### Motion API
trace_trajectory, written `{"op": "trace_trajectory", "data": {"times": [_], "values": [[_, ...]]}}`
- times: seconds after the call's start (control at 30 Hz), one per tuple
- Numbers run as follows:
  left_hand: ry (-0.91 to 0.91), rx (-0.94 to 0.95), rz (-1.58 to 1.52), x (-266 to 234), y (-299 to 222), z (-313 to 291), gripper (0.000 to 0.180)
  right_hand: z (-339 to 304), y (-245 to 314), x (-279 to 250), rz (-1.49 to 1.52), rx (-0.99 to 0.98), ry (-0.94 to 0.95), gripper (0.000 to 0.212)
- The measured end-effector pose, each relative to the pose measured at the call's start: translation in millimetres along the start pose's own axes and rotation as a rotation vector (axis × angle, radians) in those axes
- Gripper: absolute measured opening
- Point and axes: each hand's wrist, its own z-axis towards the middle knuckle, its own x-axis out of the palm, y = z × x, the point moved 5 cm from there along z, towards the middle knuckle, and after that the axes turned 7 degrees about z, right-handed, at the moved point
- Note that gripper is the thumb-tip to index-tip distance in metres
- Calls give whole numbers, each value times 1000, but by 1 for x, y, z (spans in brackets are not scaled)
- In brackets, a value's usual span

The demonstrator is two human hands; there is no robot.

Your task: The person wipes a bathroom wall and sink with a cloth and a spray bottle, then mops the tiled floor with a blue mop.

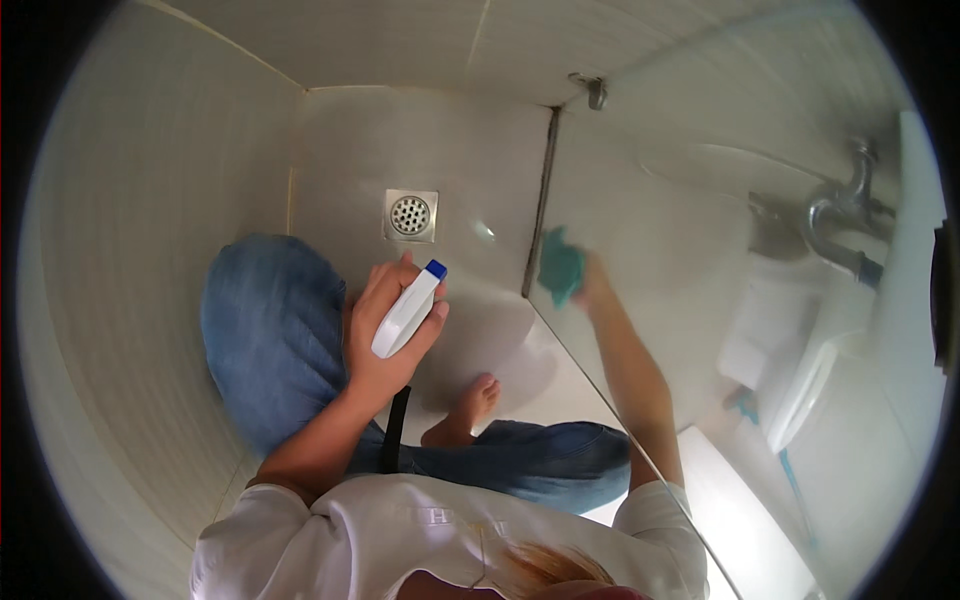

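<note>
Here, left hand (368,350) grips spray bottle (405,318), right hand (592,284) cloth (561,266).

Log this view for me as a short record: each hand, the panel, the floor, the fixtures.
Left hand: gripping a white sprayer with a blue tip
Right hand: at a teal cloth; finger grip unclear
Glass panel: overlaps the cloth in view; cloth's side uncertain
Floor: square metal drain beyond the left hand
Fixtures: metal faucet, picture right
</note>
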Motion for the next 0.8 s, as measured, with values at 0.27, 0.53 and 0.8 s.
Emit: {"op": "trace_trajectory", "data": {"times": [0.27, 0.53, 0.8], "values": [[57, 52, -73, 15, -11, 5, 15, -11, 47, 64, 51, -226, -290, 35], [-25, 84, -118, 15, -11, 17, 14, -88, 43, 102, -68, -406, -267, 32], [-87, 4, -294, 27, -12, 25, 16, -212, -122, 59, 191, -11, -372, 35]]}}
